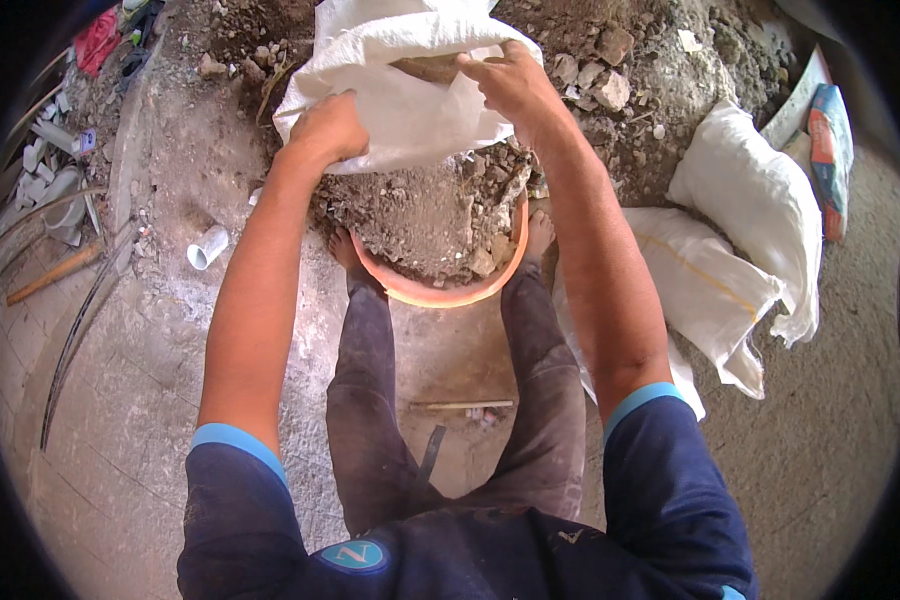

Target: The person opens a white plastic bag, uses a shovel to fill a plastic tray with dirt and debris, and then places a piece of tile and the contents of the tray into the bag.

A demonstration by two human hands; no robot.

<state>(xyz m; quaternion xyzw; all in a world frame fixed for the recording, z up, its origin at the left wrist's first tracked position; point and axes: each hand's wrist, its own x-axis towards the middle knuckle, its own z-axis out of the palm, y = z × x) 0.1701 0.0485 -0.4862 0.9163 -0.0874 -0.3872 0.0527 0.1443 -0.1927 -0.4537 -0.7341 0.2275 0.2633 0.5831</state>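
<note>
Both my arms reach forward to a white woven sack [410, 110], its mouth spread between them. On the sack's left side, my left hand [330, 128] is closed around the folded edge. My right hand [510, 88] grips the rim on the right, thumb towards the opening. A brownish patch shows inside the mouth; what it is I cannot make out. Just below the sack, between my feet, stands an orange tub [440, 296] heaped with soil and rubble [420, 220]. The sack hides the tub's far side.
Filled white sacks [750, 180] lie to the right, beside a blue and orange bag [828, 160]. Rubble [610, 80] spreads along the far side. At left are a short white pipe [208, 247], a wooden handle [55, 272] and a dark hose [70, 345]. A thin stick [460, 405] lies between my legs.
</note>
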